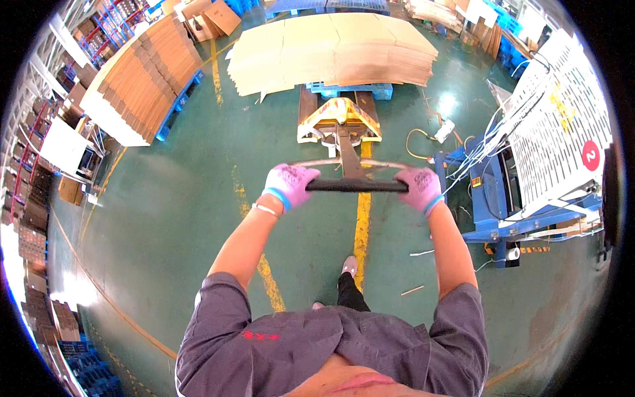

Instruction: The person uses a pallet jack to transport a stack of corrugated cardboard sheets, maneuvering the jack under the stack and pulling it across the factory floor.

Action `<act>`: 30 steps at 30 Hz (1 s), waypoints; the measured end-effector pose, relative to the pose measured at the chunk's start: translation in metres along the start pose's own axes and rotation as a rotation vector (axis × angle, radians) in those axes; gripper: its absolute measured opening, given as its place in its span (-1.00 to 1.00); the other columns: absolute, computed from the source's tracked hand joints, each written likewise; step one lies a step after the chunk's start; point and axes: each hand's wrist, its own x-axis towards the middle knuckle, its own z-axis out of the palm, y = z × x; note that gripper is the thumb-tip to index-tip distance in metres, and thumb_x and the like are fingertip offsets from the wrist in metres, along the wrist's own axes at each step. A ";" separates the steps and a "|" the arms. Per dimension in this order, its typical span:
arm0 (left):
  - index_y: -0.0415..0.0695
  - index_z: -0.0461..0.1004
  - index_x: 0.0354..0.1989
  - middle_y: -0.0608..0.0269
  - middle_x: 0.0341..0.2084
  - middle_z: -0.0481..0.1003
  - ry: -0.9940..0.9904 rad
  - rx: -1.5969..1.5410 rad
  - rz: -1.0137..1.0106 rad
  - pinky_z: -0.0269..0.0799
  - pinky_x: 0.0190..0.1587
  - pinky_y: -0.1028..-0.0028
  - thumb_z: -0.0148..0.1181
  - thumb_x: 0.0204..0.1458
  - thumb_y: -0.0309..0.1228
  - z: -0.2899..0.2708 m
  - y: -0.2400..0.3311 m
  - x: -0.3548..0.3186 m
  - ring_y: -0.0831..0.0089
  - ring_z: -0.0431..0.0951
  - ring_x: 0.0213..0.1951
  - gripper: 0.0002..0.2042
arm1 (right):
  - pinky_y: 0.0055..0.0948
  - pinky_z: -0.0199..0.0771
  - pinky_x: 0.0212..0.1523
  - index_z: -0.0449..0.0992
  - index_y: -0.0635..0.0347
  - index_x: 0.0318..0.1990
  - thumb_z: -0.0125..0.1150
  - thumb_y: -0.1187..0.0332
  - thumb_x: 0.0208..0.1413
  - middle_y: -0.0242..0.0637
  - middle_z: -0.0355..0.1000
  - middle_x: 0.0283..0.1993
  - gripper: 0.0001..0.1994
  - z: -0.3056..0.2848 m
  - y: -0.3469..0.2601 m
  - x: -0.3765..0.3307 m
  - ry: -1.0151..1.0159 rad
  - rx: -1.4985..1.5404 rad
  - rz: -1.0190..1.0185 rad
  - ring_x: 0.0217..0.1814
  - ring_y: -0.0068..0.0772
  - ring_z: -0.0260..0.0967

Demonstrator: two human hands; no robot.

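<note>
Both of my hands wear pink gloves with blue cuffs and grip the black handle bar [357, 186] of a pallet jack. My left hand [290, 184] is closed round the bar's left end, my right hand [421, 188] round its right end. From the bar the shaft runs forward to the yellow pallet jack [339, 119]. Its forks reach under a blue pallet [377, 91], which bears a wide stack of flat cardboard sheets [334, 49]. The fork tips are hidden beneath the load.
Another cardboard stack [142, 79] stands on a blue pallet at the far left. To my right is a blue-framed machine [486, 192] with a white slatted panel [562, 119] and loose white cables. A yellow line [362, 231] runs along the green floor; a small stick [412, 290] lies to its right.
</note>
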 end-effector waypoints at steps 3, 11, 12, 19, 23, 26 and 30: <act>0.12 0.46 -0.13 0.21 -0.37 0.55 -0.103 0.056 -0.017 0.46 -0.10 0.22 0.22 -0.06 -0.23 0.021 0.007 -0.008 0.19 0.59 -0.23 -0.72 | -0.14 0.49 -0.21 0.52 -0.02 -0.37 0.25 0.16 -0.11 -0.22 0.52 -0.34 -0.82 0.017 -0.005 -0.009 -0.142 -0.063 0.055 -0.22 -0.08 0.50; 0.13 0.48 -0.06 0.24 -0.16 0.57 -0.536 0.101 -0.094 0.44 -0.03 0.23 0.13 -0.03 -0.28 0.112 0.005 -0.027 0.18 0.57 -0.09 -0.69 | -0.24 0.46 -0.04 0.55 0.00 -0.18 0.21 0.08 -0.01 -0.26 0.55 -0.18 -0.70 0.106 -0.010 -0.042 -0.445 -0.131 0.000 -0.06 -0.17 0.52; 0.13 0.49 -0.07 0.22 -0.17 0.57 -0.414 0.071 -0.143 0.44 -0.04 0.23 0.14 -0.04 -0.29 0.079 0.000 -0.008 0.17 0.57 -0.09 -0.69 | -0.20 0.45 -0.08 0.55 -0.01 -0.27 0.21 0.15 -0.07 -0.24 0.54 -0.24 -0.77 0.080 -0.005 -0.020 -0.347 -0.046 0.079 -0.11 -0.13 0.51; 0.12 0.47 -0.32 0.22 -0.40 0.54 0.114 0.149 -0.180 0.41 -0.16 0.17 0.23 -0.10 -0.27 0.058 -0.023 0.026 0.17 0.58 -0.24 -0.85 | -0.12 0.46 -0.22 0.53 -0.02 -0.45 0.27 0.26 -0.21 -0.25 0.49 -0.43 -0.87 0.062 0.011 0.039 -0.073 0.017 0.134 -0.25 -0.05 0.49; 0.18 0.54 -0.28 0.33 -0.32 0.55 -0.279 0.163 -0.137 0.41 -0.08 0.25 0.11 -0.01 -0.26 0.154 -0.010 -0.018 0.27 0.57 -0.15 -0.86 | -0.13 0.41 -0.08 0.57 -0.01 -0.35 0.23 0.12 -0.11 -0.30 0.53 -0.39 -0.78 0.139 0.003 -0.021 -0.398 -0.114 0.044 -0.19 -0.20 0.52; 0.08 0.49 -0.24 0.22 -0.28 0.55 -0.335 0.133 -0.167 0.42 -0.07 0.20 0.09 0.03 -0.28 0.092 -0.024 0.021 0.22 0.56 -0.14 -0.86 | -0.14 0.50 -0.19 0.57 -0.07 -0.27 0.20 0.21 -0.10 -0.21 0.53 -0.34 -0.80 0.085 0.010 0.027 -0.493 -0.059 0.073 -0.19 -0.11 0.52; 0.12 0.49 -0.21 0.20 -0.43 0.53 0.276 0.092 -0.123 0.42 -0.22 0.21 0.22 -0.15 -0.35 -0.011 -0.074 0.125 0.16 0.57 -0.29 -0.74 | -0.16 0.51 -0.14 0.56 -0.04 -0.19 0.22 0.29 -0.13 -0.20 0.55 -0.19 -0.74 -0.012 0.053 0.144 -0.007 0.042 0.069 -0.14 -0.07 0.51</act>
